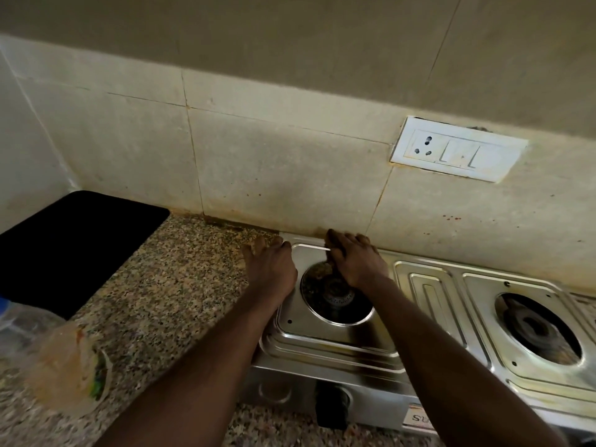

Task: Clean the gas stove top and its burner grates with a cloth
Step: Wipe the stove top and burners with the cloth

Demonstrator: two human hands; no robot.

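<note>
A steel two-burner gas stove (429, 295) stands on the speckled granite counter against the tiled wall. Its left burner (337, 296) and right burner (537, 329) sit bare in their round openings; no grate and no cloth is in view. My left hand (269, 264) lies palm down at the stove's back left corner, fingers reaching onto the counter and thumb at the rim. My right hand (354, 256) rests on the stove's back rim above the left burner, its fingertips up against the wall. Neither hand holds anything loose.
A black mat (74, 243) lies on the granite counter (167, 301) at the left. A clear plastic bottle (48, 353) stands near the front left. A black knob (333, 408) sticks out of the stove's front. A white socket plate (458, 150) is on the wall.
</note>
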